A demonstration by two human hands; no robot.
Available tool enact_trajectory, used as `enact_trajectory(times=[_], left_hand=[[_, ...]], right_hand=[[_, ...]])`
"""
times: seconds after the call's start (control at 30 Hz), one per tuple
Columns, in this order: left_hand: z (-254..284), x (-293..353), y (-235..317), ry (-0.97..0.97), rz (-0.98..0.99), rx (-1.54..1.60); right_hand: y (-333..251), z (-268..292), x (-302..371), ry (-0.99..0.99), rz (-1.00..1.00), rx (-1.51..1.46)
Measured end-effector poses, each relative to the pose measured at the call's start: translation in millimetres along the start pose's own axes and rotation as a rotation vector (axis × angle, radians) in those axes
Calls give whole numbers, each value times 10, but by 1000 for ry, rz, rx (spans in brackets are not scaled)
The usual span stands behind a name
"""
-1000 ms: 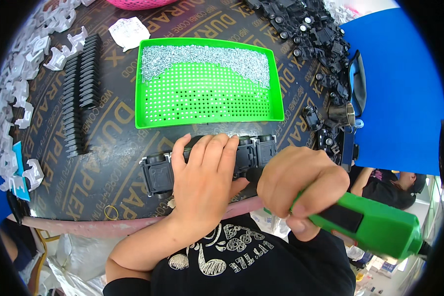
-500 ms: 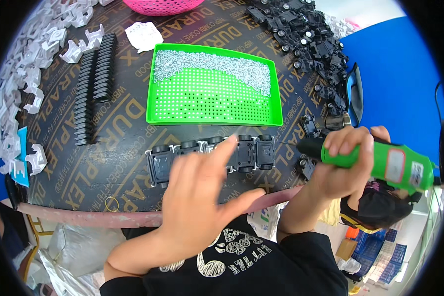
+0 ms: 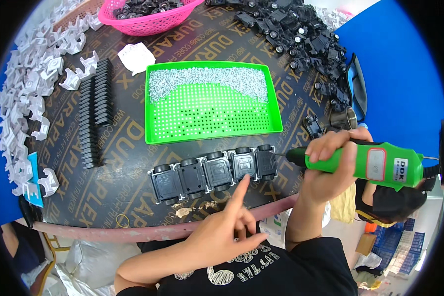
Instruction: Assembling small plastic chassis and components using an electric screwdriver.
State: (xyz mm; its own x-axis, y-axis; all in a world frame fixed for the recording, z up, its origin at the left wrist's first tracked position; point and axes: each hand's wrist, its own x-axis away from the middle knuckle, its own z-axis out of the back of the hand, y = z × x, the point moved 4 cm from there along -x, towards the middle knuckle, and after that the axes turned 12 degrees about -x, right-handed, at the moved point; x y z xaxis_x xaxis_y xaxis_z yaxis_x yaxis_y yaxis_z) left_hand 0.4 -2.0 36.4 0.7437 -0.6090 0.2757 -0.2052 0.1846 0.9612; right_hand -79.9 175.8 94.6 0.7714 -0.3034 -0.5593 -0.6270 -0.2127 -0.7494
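My right hand [image 3: 330, 160] is wrapped round a green electric screwdriver [image 3: 380, 166]. Its dark nose and thin bit point left, close to the right end of a row of small black toy car bodies [image 3: 217, 171]. Several of these lie wheels-up, side by side, with grey-white parts showing along their edges. Below the row is my left hand [image 3: 229, 224], holding nothing. Its index finger reaches up to the near edge of the second car body from the right; thumb apart, other fingers bent. Whether the fingertip touches cannot be told.
Behind the row stands a green perforated tray [image 3: 150, 129] of small silver screws [image 3: 207, 77]. Grey plastic parts [image 3: 29, 106] and stacked black pieces [image 3: 87, 123] lie left. More black car bodies [image 3: 301, 39] are heaped back right, near a metal cup [image 3: 344, 119]. A pink basket [image 3: 143, 27] stands behind.
My left hand has moved down and right off the row, uncovering its middle, with the index finger now extended. The view has shifted, showing more of the pink basket. The screwdriver stays in my right hand.
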Motion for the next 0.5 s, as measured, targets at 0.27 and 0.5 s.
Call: enact_trajectory(times=[0.27,0.5], left_hand=[[-67,-212,-74,343,-126,-992],[228,-96,218,642,-264,-1100]], right_hand=[[-268,-237,-184,-133,116,199],[-84,-559,-289,-297,16,91]])
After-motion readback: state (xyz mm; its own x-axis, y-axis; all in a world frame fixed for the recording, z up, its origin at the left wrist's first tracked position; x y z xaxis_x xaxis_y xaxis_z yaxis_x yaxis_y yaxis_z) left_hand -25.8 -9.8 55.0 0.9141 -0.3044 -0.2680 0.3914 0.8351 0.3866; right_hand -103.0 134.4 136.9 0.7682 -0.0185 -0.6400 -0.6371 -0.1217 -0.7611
